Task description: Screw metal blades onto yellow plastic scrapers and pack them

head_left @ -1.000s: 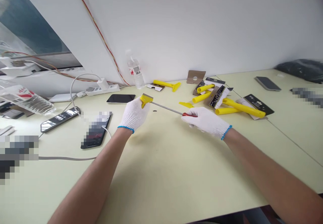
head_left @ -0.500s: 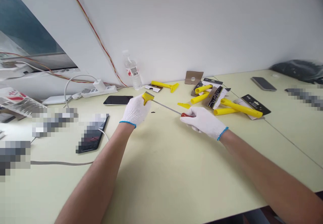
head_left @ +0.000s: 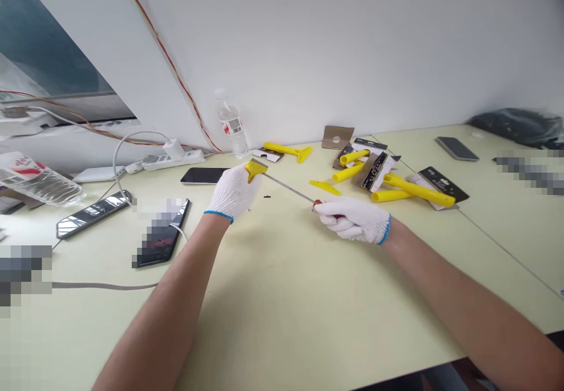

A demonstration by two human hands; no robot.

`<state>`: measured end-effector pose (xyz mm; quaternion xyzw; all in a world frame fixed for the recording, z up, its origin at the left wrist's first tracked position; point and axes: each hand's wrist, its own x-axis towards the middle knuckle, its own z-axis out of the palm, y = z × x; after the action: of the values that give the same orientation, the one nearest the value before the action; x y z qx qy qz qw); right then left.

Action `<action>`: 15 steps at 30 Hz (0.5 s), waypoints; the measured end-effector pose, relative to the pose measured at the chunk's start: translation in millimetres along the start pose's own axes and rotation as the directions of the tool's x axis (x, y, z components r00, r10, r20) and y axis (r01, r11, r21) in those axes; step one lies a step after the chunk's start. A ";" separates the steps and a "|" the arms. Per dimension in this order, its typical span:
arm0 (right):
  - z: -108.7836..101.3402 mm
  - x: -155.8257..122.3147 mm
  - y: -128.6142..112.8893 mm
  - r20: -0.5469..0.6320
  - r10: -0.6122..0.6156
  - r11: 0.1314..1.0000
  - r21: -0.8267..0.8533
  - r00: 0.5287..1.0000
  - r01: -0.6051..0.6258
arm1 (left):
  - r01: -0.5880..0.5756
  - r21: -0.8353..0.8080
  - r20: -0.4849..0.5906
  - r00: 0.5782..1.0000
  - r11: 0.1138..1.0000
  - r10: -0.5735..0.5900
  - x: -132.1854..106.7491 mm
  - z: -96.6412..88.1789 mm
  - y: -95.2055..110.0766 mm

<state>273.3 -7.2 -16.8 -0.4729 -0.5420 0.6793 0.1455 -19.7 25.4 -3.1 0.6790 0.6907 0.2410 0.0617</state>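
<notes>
Mid-desk, your gloved left hand (head_left: pixel 233 192) grips a yellow plastic scraper (head_left: pixel 254 169), your right hand (head_left: pixel 352 219) closes around a red-handled screwdriver (head_left: pixel 288 188) whose shaft meets it; more yellow scrapers (head_left: pixel 416 190) lie far right, unhandled.

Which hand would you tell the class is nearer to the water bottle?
Left. The left hand is just in front of the water bottle, not touching it. The right hand is farther off to the bottle's right, at the other end of the scraper.
</notes>
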 end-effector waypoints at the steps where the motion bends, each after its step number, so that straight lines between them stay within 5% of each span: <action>1: 1.1 2.5 3.5 -0.108 -0.048 0.996 -0.086 0.993 0.039 | -0.003 0.003 0.002 1.000 1.000 0.003 -0.4 -0.7 0.2; 4: 6.3 9.5 15.2 -0.361 -0.384 0.811 -0.573 0.850 0.123 | 0.003 -0.006 0.005 1.000 1.000 -0.003 -2.1 -0.9 0.9; 7: 9.5 11.1 19.0 -0.348 -0.594 0.543 -0.839 0.725 0.042 | 0.002 -0.021 -0.002 1.000 1.000 -0.002 -3.1 0.8 0.9; 9: 10.8 8.4 15.6 -0.332 -0.571 0.552 -0.832 0.751 0.051 | -0.006 -0.024 0.003 1.000 1.000 0.006 -2.9 2.2 0.1; 13: 16.1 1.1 5.5 -0.200 -0.177 0.910 -0.406 0.964 0.082 | 0.029 -0.016 0.006 1.000 0.999 -0.029 -0.4 4.6 -4.6; 15: 19.9 -0.3 3.7 -0.161 -0.057 0.976 -0.219 0.985 0.021 | 0.052 -0.017 -0.006 0.999 0.999 -0.052 1.0 5.0 -7.2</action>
<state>258.7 -20.7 -20.7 -0.5301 -0.6079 0.5715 0.1510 -24.3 27.9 -10.3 0.6597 0.7062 0.2471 0.0714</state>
